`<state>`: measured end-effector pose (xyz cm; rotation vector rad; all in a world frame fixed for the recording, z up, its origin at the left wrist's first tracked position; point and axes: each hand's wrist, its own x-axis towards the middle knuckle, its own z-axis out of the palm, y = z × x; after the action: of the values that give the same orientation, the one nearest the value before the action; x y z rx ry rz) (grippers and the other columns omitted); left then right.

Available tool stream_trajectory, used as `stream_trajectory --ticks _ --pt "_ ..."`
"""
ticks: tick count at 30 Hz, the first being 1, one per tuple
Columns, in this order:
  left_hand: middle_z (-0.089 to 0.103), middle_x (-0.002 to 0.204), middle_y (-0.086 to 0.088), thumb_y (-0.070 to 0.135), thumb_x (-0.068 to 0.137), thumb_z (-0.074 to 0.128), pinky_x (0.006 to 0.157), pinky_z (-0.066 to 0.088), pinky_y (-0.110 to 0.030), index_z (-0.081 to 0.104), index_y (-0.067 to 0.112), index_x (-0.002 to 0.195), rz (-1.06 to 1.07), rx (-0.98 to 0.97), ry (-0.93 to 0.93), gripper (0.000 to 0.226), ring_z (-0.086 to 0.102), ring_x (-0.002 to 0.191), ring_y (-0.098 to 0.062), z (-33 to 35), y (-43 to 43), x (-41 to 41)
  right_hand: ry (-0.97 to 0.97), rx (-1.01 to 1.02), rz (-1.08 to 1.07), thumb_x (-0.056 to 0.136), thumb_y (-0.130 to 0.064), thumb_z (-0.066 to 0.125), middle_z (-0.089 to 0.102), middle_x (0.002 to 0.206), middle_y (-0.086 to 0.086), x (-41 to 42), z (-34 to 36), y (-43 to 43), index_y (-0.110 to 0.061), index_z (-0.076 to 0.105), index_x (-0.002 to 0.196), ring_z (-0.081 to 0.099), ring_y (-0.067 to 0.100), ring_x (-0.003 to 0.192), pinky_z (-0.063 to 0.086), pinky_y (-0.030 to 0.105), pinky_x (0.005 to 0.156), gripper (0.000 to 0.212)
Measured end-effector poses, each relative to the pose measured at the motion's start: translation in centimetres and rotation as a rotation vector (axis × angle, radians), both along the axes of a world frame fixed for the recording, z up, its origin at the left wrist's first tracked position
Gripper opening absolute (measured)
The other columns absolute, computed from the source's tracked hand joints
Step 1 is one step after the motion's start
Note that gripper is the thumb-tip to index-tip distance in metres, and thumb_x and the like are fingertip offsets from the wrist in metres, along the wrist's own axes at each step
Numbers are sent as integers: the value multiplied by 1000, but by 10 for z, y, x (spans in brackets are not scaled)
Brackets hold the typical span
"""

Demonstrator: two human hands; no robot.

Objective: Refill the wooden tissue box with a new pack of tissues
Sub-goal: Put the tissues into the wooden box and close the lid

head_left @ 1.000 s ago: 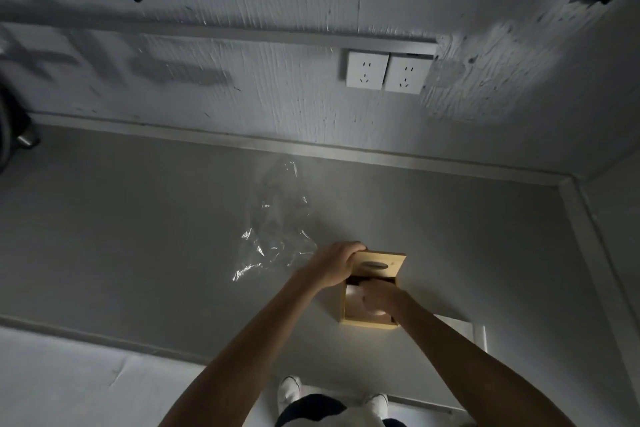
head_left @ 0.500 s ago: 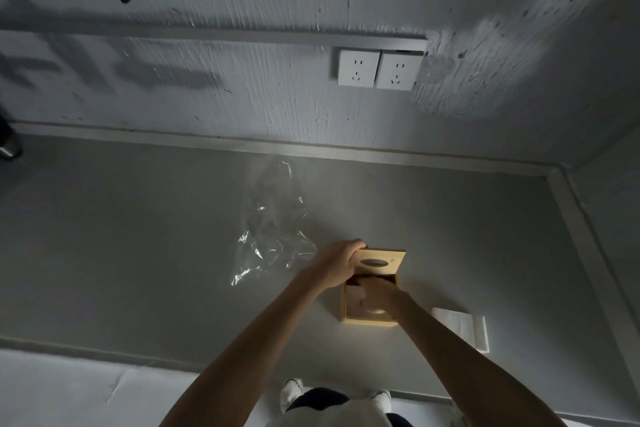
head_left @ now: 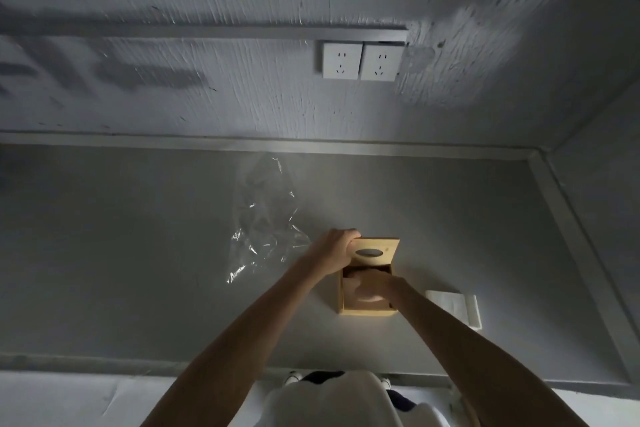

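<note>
The wooden tissue box [head_left: 367,310] stands on the grey table [head_left: 138,253], right of centre. Its lid [head_left: 375,252], with an oval slot, is tilted up at the far side. My left hand [head_left: 334,251] grips the lid's left edge and holds it up. My right hand [head_left: 370,284] reaches down inside the box, fingers curled on the white tissues [head_left: 349,291] that fill it. Only a pale patch of the tissues shows under the hand.
A crumpled clear plastic wrapper [head_left: 266,222] lies left of the box. A small white stack of tissues [head_left: 455,307] lies right of the box. Two wall sockets [head_left: 360,61] sit above the table. A raised rim runs along the far and right edges.
The view has shifted slightly. My right hand has pushed a little deeper into the box. My left hand still holds the lid up.
</note>
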<state>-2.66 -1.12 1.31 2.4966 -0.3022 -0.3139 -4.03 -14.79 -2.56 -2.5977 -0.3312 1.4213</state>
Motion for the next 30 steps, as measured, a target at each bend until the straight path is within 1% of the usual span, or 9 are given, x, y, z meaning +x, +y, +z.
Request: stream_trajectory --ticks 7,9,12,15,17,18,20,23,30 --pt "71 95 -18 1 89 50 72 52 -38 64 7 106 -73 -21 11 23 67 87 -37 -3 2 0 -186 -68 116 95 -35 45 63 125 4 -18 -10 -2 -17 54 133 59 24 113 48 31 100 43" --pt "69 110 -18 4 94 50 83 52 -37 58 12 127 -51 -58 32 35 66 99 -34 -5 2 -1 -273 -80 144 93 -38 51 61 129 6 -20 -12 -1 -17 51 136 58 26 116 48 34 100 49" --pt "55 131 -22 8 99 49 100 45 -39 24 15 154 38 -205 99 61 57 113 -36 -12 6 -17 -500 61 109 96 -25 55 58 138 4 -32 -11 -7 -16 51 140 55 24 126 42 36 109 45" --pt "49 140 -26 20 100 52 100 45 -41 11 9 155 238 -272 275 70 55 121 -39 -33 8 -42 -718 305 -246 96 -5 56 64 132 2 -68 -19 -28 -23 61 131 68 16 108 55 23 87 39" --pt "55 130 -28 23 100 51 76 54 -37 21 8 149 377 -321 429 60 65 99 -33 -49 5 -59 -860 334 -558 98 -8 54 70 123 3 -88 -25 -44 -24 66 123 70 10 89 54 12 68 32" --pt "57 123 -25 23 99 51 63 53 -30 28 10 142 408 -352 503 50 65 87 -26 -55 3 -65 -876 342 -686 99 -13 54 69 123 7 -92 -28 -49 -20 64 124 69 15 92 56 17 71 28" --pt "52 114 -13 21 99 48 67 51 -30 38 12 126 440 -391 621 30 60 88 -23 -65 -4 -73 -736 332 -833 99 -26 56 64 129 14 -86 -30 -53 -11 55 133 65 28 108 57 35 82 37" --pt "57 112 -12 11 95 45 88 55 -46 47 7 120 471 -381 660 25 60 101 -29 -72 -17 -77 -462 228 -842 99 -30 56 67 123 16 -70 -33 -48 -5 57 129 66 30 104 54 32 76 39" --pt "57 119 -13 6 91 48 90 54 -44 47 8 118 477 -227 494 27 58 107 -29 -81 -22 -82 -388 76 -972 95 -23 54 61 119 13 -66 -43 -34 -10 55 126 62 27 104 55 39 88 34"
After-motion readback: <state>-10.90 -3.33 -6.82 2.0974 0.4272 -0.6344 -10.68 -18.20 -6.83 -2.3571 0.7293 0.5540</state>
